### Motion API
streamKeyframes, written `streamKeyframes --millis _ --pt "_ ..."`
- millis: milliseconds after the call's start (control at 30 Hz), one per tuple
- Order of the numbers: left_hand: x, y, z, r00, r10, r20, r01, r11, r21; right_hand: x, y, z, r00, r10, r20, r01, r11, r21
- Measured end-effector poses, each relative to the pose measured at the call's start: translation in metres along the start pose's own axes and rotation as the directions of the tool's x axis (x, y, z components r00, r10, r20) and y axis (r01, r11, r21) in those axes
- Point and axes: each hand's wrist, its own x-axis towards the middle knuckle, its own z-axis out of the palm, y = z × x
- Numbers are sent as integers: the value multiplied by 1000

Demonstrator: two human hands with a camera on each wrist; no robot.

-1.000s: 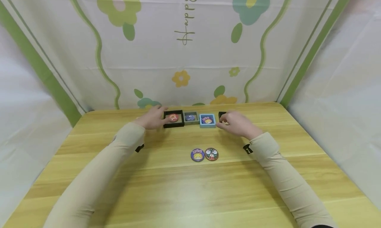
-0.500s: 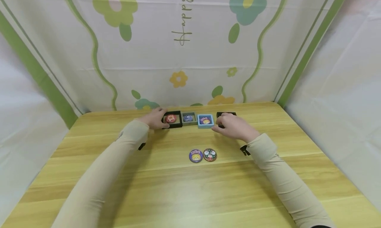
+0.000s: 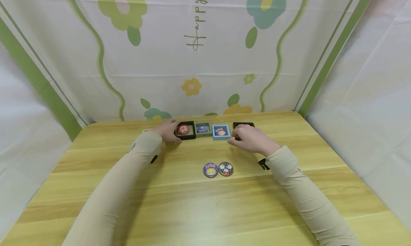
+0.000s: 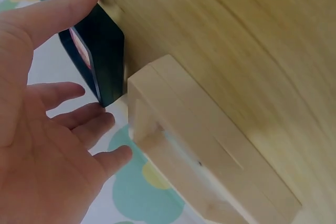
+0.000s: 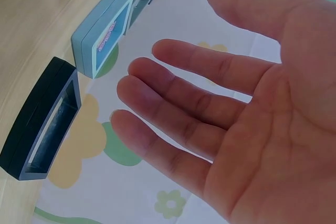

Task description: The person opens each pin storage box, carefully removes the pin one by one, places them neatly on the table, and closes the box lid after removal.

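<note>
While left hand (image 3: 167, 131) and right hand (image 3: 252, 139) spread wide, I'd slide right-of-centre black case (image 3: 243, 124) gently, squarely toward blue case (image 3: 221, 138).

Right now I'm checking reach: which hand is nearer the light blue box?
The right hand: it is just to the right of the light blue box. The left hand is farther off, beside the black box holding the red badge.
</note>
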Motion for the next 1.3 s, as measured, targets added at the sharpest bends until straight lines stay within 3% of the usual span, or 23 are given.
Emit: streamKeyframes --millis 200,367,600,1000,1300 --pt "0 1 -2 1000 -17 -12 17 1000 13 0 -1 1 1000 -9 -14 9 1000 -3" --pt "0 -3 -3 999 -30 -24 29 999 -38 0 -1 2 1000 -9 -18 9 1000 -6" --pt "-1 -17 0 996 7 -92 -15 997 -78 0 -2 2 1000 -8 -21 8 1000 -11" --pt "-27 -33 -11 979 33 -203 -75 976 -204 -1 -3 2 1000 -15 -25 14 1000 -13" --pt "-42 -42 -20 975 -25 -221 -24 976 -218 0 -3 3 999 6 -49 -7 1000 -20"
